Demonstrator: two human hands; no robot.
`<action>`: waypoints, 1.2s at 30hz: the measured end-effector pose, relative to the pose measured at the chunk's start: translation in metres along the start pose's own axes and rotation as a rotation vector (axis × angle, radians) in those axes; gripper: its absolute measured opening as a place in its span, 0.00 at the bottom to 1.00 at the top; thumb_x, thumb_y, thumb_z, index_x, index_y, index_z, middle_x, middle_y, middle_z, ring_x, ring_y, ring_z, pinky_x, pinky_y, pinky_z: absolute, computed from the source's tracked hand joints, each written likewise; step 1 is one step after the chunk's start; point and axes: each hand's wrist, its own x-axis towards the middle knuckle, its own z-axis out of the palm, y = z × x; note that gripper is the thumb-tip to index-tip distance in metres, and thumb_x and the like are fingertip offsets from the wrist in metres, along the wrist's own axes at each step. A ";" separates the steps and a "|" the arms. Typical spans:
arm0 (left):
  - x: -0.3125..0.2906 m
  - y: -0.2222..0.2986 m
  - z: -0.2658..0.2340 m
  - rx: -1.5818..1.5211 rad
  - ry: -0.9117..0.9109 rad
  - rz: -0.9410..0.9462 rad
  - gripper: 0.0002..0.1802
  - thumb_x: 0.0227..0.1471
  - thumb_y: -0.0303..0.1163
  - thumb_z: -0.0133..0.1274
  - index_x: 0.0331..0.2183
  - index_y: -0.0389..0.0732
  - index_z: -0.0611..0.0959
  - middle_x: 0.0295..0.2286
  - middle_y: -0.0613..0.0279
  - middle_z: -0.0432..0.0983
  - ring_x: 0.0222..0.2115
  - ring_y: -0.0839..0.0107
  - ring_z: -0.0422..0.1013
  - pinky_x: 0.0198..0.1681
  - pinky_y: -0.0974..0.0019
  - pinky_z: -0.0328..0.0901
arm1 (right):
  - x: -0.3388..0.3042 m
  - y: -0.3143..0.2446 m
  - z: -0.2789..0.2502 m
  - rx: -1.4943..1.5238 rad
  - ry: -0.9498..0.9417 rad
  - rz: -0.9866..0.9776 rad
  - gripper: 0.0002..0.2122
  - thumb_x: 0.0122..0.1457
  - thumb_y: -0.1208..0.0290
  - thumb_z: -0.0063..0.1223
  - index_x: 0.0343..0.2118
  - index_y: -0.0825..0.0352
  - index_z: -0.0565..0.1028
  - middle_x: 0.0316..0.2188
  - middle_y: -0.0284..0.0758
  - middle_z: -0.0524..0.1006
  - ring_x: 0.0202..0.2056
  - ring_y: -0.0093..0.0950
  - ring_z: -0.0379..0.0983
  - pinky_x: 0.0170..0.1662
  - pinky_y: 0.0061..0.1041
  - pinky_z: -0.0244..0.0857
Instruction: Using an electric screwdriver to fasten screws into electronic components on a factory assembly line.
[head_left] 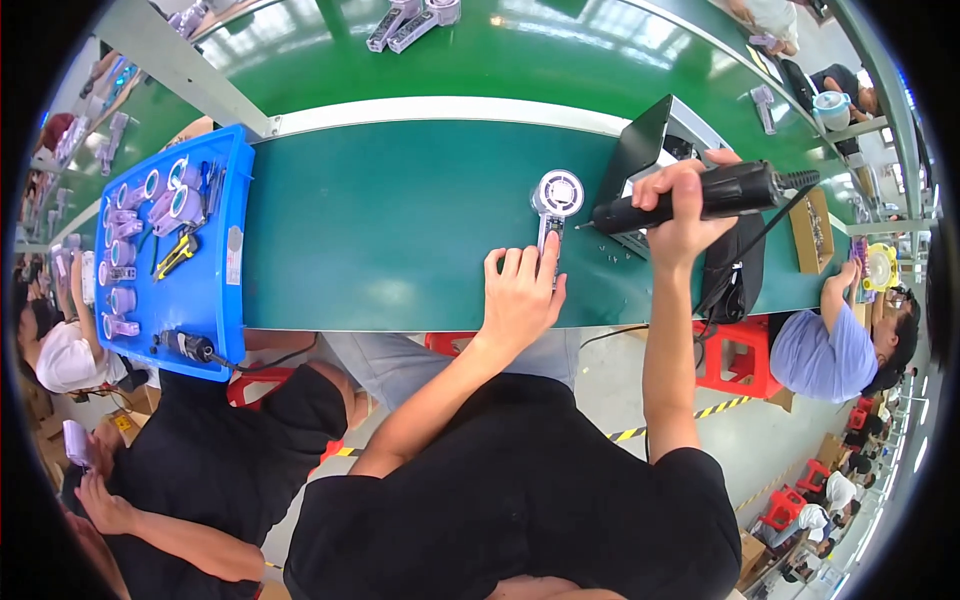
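On the green bench lies a small handheld fan (pixel 558 192) with a round white head and an opened handle that shows its inside. My left hand (pixel 520 298) holds the handle down, index finger along its top and thumb at its side. In my right hand (pixel 684 215) is a black electric screwdriver (pixel 735 190), gripped around its body and tilted, its tip pointing left toward the fan. A gap shows between the tip and the fan. Several tiny screws (pixel 614 256) are scattered on the bench under the screwdriver.
A blue tray (pixel 233 255) at the left holds several purple fan parts, yellow-handled cutters (pixel 178 256) and another screwdriver (pixel 187 345). A metal box (pixel 645 140), black pouch (pixel 735 272) and cardboard box (pixel 811 232) stand at the right. Co-workers sit on both sides.
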 end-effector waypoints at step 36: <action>0.001 -0.002 -0.005 -0.041 -0.035 -0.017 0.35 0.44 0.33 0.63 0.54 0.32 0.75 0.34 0.57 0.72 0.37 0.61 0.68 0.49 0.54 0.59 | 0.032 -0.046 -0.041 -0.298 0.202 -0.080 0.24 0.59 0.84 0.56 0.55 0.69 0.58 0.22 0.37 0.74 0.16 0.25 0.70 0.22 0.28 0.69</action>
